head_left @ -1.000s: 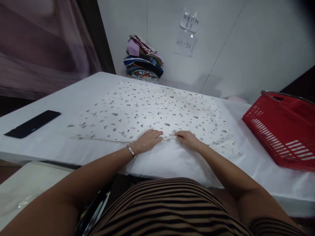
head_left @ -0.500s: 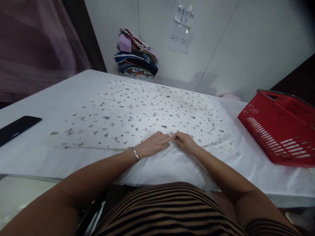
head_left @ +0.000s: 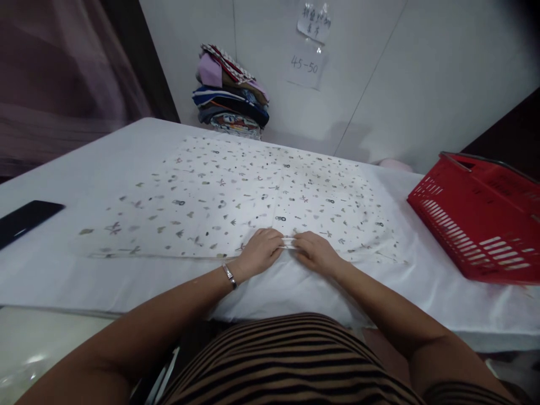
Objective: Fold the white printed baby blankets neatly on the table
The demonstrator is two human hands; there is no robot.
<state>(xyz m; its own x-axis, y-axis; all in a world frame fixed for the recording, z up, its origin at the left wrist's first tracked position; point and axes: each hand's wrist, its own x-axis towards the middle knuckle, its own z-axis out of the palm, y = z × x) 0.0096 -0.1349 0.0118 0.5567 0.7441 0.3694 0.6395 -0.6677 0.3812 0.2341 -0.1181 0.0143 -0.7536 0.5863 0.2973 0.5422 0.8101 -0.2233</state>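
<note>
A white cloth with small grey prints [head_left: 236, 191] lies spread flat on the white table [head_left: 76, 275]. Both my hands meet at the middle of its near edge. My left hand [head_left: 258, 251], with a bracelet on the wrist, has its fingers curled and pinches the edge of the cloth. My right hand [head_left: 315, 251] pinches the same edge from the other side, fingertips almost touching the left ones. A small raised fold of fabric shows between them.
A red plastic basket [head_left: 481, 214] stands at the right on the table. A stack of folded clothes [head_left: 230, 101] sits at the back by the wall. A black phone [head_left: 25, 220] lies at the left edge. Paper notes hang on the wall.
My hands lay flat and slightly apart on the cloth; they have come together and curled, pinching up the near edge. The view has shifted a little to the right.
</note>
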